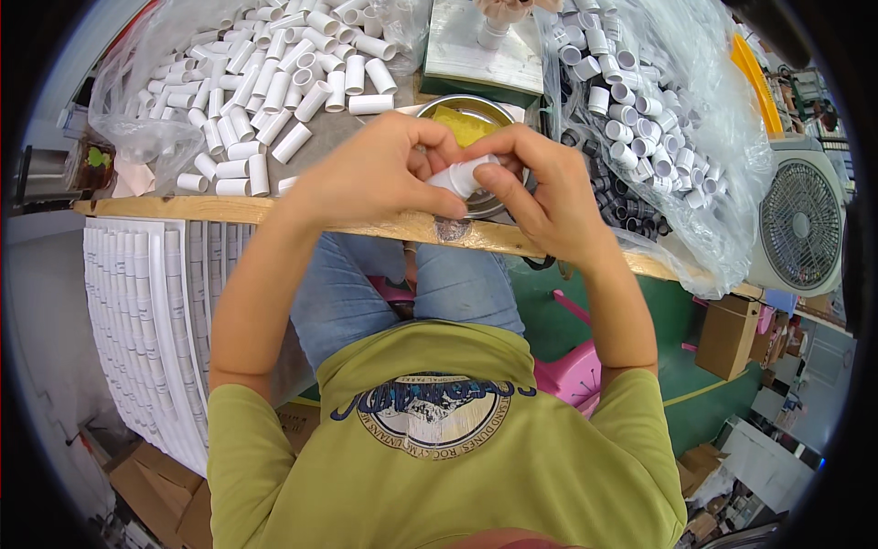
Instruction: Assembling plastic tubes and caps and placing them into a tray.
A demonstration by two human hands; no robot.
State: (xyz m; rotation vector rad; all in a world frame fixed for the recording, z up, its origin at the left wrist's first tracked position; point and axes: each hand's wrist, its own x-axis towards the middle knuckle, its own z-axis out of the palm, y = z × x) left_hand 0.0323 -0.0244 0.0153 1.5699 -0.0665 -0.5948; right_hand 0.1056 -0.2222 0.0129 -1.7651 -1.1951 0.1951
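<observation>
My left hand (370,174) and my right hand (553,192) meet over the table's front edge. Between them they hold a short white plastic tube (464,177), tilted, with a ridged collar part on it. The left thumb and fingers close round its left end; the right thumb and fingers pinch its right end. Just beyond and partly beneath the hands sits a round metal dish (468,98) with something flat and yellow (460,126) in it. The hands hide part of the dish.
White tubes (274,82) lie heaped at the far left. White caps (640,123) and black ones (631,210) fill clear plastic (732,210) at right. Another person's hand (505,7) shows above a white-topped block (448,46). A fan (802,220) stands right.
</observation>
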